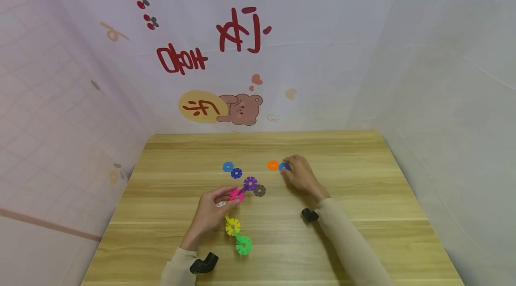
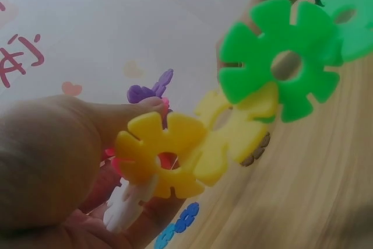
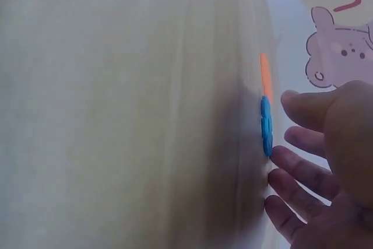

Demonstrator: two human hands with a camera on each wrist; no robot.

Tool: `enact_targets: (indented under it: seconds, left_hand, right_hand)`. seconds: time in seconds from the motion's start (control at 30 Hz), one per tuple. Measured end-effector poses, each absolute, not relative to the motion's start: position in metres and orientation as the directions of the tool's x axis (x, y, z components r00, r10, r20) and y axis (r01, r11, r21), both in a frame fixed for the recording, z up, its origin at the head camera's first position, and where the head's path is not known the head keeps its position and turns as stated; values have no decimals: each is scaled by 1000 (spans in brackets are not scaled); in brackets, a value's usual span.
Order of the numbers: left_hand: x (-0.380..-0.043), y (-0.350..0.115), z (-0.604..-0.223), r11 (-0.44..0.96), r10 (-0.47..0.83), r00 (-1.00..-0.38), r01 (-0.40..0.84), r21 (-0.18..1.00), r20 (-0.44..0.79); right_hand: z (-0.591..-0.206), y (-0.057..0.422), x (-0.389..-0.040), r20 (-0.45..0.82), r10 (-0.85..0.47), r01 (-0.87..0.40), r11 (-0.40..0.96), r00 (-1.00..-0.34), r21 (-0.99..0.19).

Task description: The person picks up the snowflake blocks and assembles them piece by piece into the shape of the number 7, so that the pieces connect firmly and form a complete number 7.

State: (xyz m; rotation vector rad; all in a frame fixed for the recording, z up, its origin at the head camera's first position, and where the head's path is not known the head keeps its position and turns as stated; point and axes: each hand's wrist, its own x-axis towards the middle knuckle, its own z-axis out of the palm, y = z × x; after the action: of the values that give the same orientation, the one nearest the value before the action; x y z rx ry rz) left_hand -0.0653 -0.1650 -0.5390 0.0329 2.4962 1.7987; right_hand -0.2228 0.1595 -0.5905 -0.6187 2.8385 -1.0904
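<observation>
My left hand (image 1: 208, 211) grips a chain of slotted plastic flower discs. Held in it are a pink disc (image 1: 235, 195), a white disc (image 2: 125, 205) and linked yellow discs (image 1: 233, 227). Green discs (image 1: 243, 245) hang at the near end, while purple discs (image 1: 250, 183) form the far end. Over at the right, my right hand (image 1: 300, 174) reaches to a blue disc (image 1: 284, 167) on the table, fingertips close beside it. The right wrist view shows its thumb and fingers spread apart, the blue disc (image 3: 266, 126) just in front of them.
An orange disc (image 1: 273, 165) lies beside the blue one. Light blue (image 1: 228, 167) and dark blue (image 1: 236, 173) discs lie farther left, and a brown disc (image 1: 260, 190) near the purple end. The wooden table (image 1: 363, 160) meets white printed curtains (image 1: 322, 53) behind.
</observation>
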Motion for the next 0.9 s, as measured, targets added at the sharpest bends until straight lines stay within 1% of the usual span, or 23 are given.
enact_targets:
  seconds: [0.23,0.57,0.77,0.9]
  left_hand:
    - [-66,-164,-539,312,58,-997,-24,950,-44]
    - [-66,-160,-536,302,53,-997,-41,953,-60]
    - [-67,-157,-535,294,46,-996,-55,954,-71]
    - [-68,-155,-535,288,41,-997,-57,956,-72]
  right_hand:
    - [-591,159,-231,54,-406,-345,692,-912,-634]
    - [-591,157,-237,33,-399,-335,720,-916,-607]
    - [-591,159,-237,20,-377,-303,710,-926,-635]
    - [-590,163,-233,25,-386,-298,667,-922,-683]
